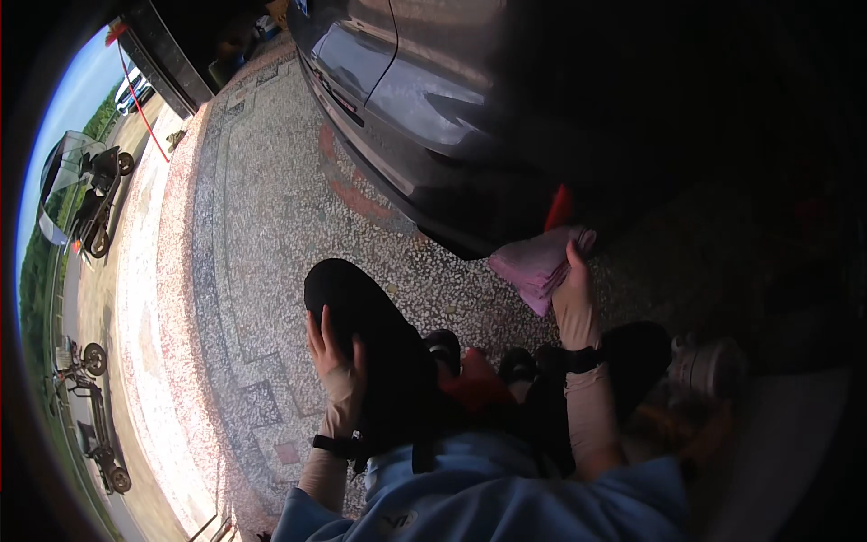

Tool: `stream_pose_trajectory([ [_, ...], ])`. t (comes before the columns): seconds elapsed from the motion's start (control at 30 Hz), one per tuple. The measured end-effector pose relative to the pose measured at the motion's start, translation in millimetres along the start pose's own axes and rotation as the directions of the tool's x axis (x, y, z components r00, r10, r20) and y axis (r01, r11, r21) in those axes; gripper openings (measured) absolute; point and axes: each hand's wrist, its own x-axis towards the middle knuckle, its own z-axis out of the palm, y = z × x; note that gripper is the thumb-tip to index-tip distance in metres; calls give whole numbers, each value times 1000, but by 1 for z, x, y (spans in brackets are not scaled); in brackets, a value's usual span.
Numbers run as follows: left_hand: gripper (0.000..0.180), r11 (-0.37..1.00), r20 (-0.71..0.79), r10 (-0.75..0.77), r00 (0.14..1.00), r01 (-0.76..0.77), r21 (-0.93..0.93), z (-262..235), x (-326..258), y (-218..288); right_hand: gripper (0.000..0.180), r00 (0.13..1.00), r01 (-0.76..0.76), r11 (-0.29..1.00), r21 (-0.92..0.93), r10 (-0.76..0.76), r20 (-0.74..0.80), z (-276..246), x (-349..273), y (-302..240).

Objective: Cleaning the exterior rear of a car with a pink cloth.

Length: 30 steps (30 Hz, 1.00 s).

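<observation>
My right hand point(574, 298) grips a folded pink cloth point(536, 264), its thumb lying along the top. The cloth is beside the lower edge of a dark car's bumper point(433, 203), close to a red reflector point(559, 207); whether it touches the car I cannot tell. My left hand point(338, 363) rests on my left knee, fingers stretched out, with nothing in it. Both forearms wear light sleeves with a black band at the wrist. The car's right part is lost in deep shadow.
Speckled stone flooring point(271, 208) spreads around my feet. Something red point(476, 379) sits between my legs. A pale round container point(709, 366) stands by my right knee. Outside at the left are a covered scooter point(95, 203), a motorbike point(90, 415) and a thin red pole point(143, 108).
</observation>
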Motion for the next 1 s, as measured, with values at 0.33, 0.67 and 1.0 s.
stream_pose_trajectory([
  [0.33, 61, 998, 3, -10, 1000, 10, -56, 4, 4, 2, 53, 972, 211, 970, -122, -195, 135, 64, -50, -57],
  [0.67, 62, 999, 16, -23, 1000, 24, -43, 3, 3, 2, 38, 984, 158, 981, 114, -147, -101, 10, -70, -94],
  [1.0, 57, 999, 60, -20, 998, 22, -38, -2, 2, 3, 43, 969, 52, 982, -182, -94, -227, -49, -58, -21],
])
